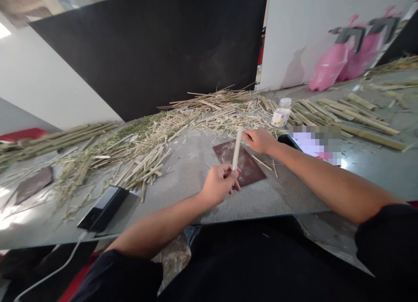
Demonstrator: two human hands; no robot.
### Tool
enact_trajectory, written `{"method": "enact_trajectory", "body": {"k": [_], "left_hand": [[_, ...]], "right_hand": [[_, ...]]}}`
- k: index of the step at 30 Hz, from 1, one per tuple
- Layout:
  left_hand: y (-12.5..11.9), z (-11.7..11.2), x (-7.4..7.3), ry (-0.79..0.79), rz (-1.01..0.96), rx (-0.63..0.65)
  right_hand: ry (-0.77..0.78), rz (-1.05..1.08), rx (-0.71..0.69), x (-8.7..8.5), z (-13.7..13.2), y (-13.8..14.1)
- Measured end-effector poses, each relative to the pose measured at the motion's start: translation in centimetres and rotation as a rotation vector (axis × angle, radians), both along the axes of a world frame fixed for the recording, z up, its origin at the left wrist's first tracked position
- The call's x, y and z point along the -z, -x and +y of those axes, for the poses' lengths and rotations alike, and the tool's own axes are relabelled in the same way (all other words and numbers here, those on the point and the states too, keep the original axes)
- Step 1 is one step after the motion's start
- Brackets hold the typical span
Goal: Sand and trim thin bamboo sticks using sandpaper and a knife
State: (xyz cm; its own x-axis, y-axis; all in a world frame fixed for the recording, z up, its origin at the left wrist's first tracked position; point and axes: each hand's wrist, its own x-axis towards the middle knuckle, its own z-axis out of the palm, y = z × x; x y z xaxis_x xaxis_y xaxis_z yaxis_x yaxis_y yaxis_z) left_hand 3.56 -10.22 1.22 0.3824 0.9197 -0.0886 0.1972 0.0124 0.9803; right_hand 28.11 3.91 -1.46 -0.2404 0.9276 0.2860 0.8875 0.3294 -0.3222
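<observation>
- Pale split-stem strip (237, 148): rises out of the left hand, in front of the brown sheet (253, 167) on the grey tabletop (183, 180); exact tilt and clearance over the sheet hard to read.
- Left hand (221, 182): fingers and thumb pinching the strip's lower end; grip looks firm enough.
- Right hand (259, 140): half-curled by the strip's upper end; can't tell if it's touching or holding anything.
- Handling, my read: very light; stiff along its length, some flex across; dry and fairly smooth, so mild slip risk; likely to split along the grain if bent or squeezed hard.
- Hold: flat faces near the lower end, thumb opposite fingers; steady the top lightly; keep skin off the long edges, could splinter.
</observation>
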Motion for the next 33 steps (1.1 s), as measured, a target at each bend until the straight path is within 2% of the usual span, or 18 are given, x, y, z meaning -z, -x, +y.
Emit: {"method": "enact_trajectory", "body": {"k": [4,6,10,12,16,22,24,29,33], "left_hand": [[0.3,1.8,0.4,0.074,-0.023,-0.121],[0.6,2.6,0.6,0.086,-0.045,-0.143],[0.5,2.9,0.9,0.081,-0.082,-0.087],[0.5,2.8,1.1,0.080,-0.087,-0.057],[1.0,3.4,1.6,0.067,-0.097,-0.038],[1.6,4.4,2.1,-0.027,-0.081,0.044],[1.4,4.4,2.0,-0.038,-0.048,0.029],[1.2,4.3,1.7,-0.053,-0.041,0.071],[1.4,3.9,1.3,-0.032,-0.034,0.129]], "right_hand": [[-0.020,0.150,0.029,-0.3,0.1,-0.7],[-0.021,0.164,-0.027,-0.6,-0.7,-0.4],[0.026,0.059,-0.260,-1.1,-3.2,1.5],[0.055,-0.030,-0.335,-1.2,-4.3,2.5],[0.054,-0.129,-0.356,-1.5,-5.4,3.6],[0.018,-0.120,-0.377,-1.4,-5.9,3.7],[0.035,-0.023,-0.344,-1.5,-6.1,3.8],[0.193,0.493,-0.253,-2.0,-6.5,4.4],[0.233,0.626,-0.236,-2.1,-6.5,4.5]]}}
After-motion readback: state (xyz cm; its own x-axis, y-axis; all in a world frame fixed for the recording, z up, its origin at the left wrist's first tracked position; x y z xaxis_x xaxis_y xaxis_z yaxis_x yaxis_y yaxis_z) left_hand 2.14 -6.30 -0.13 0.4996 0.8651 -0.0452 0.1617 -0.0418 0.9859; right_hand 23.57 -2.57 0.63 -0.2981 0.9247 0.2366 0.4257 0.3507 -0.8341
